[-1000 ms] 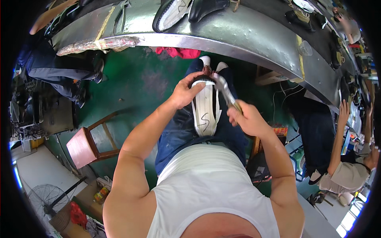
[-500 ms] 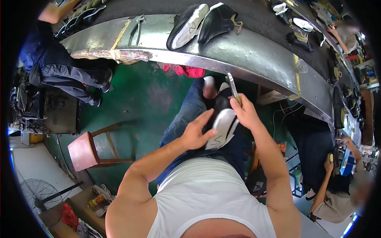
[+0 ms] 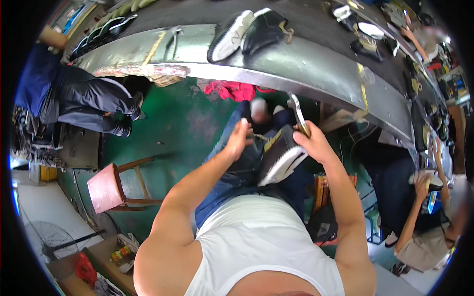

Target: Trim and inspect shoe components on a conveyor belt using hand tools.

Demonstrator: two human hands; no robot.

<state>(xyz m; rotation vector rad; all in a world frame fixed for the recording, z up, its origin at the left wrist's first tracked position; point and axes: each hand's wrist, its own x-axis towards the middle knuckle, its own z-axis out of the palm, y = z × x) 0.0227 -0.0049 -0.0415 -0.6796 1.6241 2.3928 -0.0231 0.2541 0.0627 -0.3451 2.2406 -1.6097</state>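
"Where's the shoe (image 3: 277,157)?"

"Over the person's lap, between the two hands. Its pale sole (image 3: 281,166) is tilted up and over to the person's right, and the dark upper lies to the left."

"What step is this?"

"Positioning the shoe for tool work, I'd judge. The next move seems to call for a steadying hold from the left hand (image 3: 238,141), which is empty, fingers extended, apart from the shoe."

"And the right hand (image 3: 316,144)?"

"Wrapped around the handle of a metal-headed tool (image 3: 299,112), the head pointing away from the body. (Its thumb overlaps the shoe's edge; whether it presses there, I can't tell.)"

"Which way does the shoe point?"

"Its long axis slants from near the waist, outward and rightward toward the right hand. Which end is the toe, I can't say for sure."

"Farther out?"

"A metal-edged bench (image 3: 311,61) stands beyond the knees, bearing a white-soled shoe (image 3: 231,40) beside a dark one (image 3: 264,33)."
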